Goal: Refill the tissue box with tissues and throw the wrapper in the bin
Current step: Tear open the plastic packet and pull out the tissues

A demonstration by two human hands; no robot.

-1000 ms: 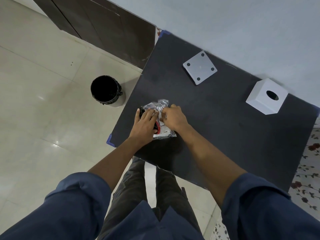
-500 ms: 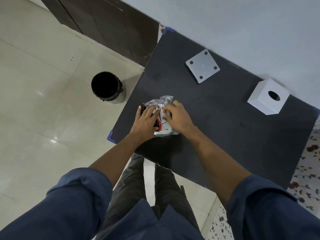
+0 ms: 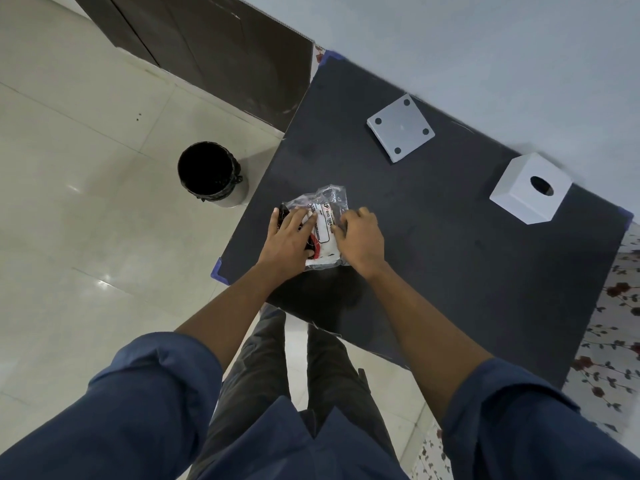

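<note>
Flat on the tissue pack [image 3: 323,223], left hand [image 3: 290,237] spread, right hand [image 3: 360,239] grip pinching the wrapper

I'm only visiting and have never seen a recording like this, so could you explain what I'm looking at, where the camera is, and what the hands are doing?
There is no machine here: a person wears a camera on the head, looking down at their own arms in blue sleeves. This view is the only one.

In front is a dark table. Both hands rest on a plastic-wrapped tissue pack lying near its edge: the left hand presses on its left part, and the right hand has its fingers at the wrapper. Whether it is open yet I cannot tell.

Farther back stand a white tissue box with a round hole on top, and a flat square white panel with four dark dots, possibly the box's base.

On the floor to the left is a black-lined bin.
</note>
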